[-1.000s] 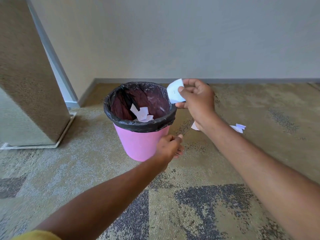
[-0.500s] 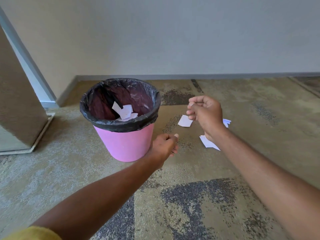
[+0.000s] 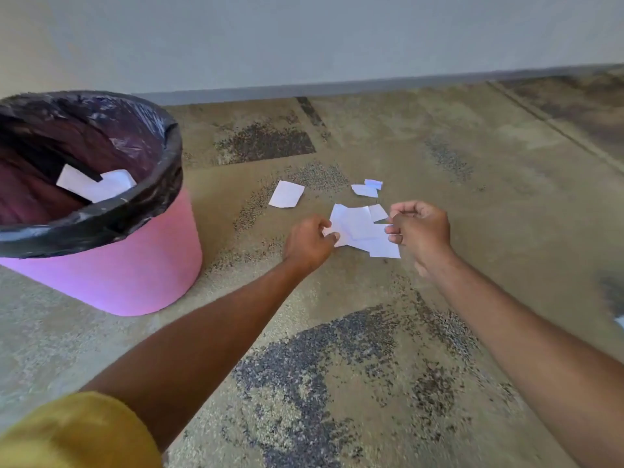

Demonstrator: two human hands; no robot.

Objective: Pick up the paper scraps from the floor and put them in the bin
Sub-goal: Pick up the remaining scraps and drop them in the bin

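Observation:
A pink bin (image 3: 128,275) with a black liner stands at the left, with white scraps (image 3: 98,185) inside it. On the carpet to its right lies a pile of white paper scraps (image 3: 361,231). My left hand (image 3: 309,243) pinches the pile's left edge between thumb and fingers. My right hand (image 3: 420,229) has its fingers curled against the pile's right edge; whether it grips a scrap cannot be told. A single scrap (image 3: 286,194) and two small scraps (image 3: 366,188) lie just beyond the pile.
The wall and grey baseboard (image 3: 371,84) run along the back. Patterned carpet (image 3: 337,366) covers the floor. Another bit of white paper (image 3: 620,321) shows at the right edge.
My right hand held a scrap over the bin, then came away with nothing in it. Both hands have moved down and right to the pile on the floor. The view has shifted right.

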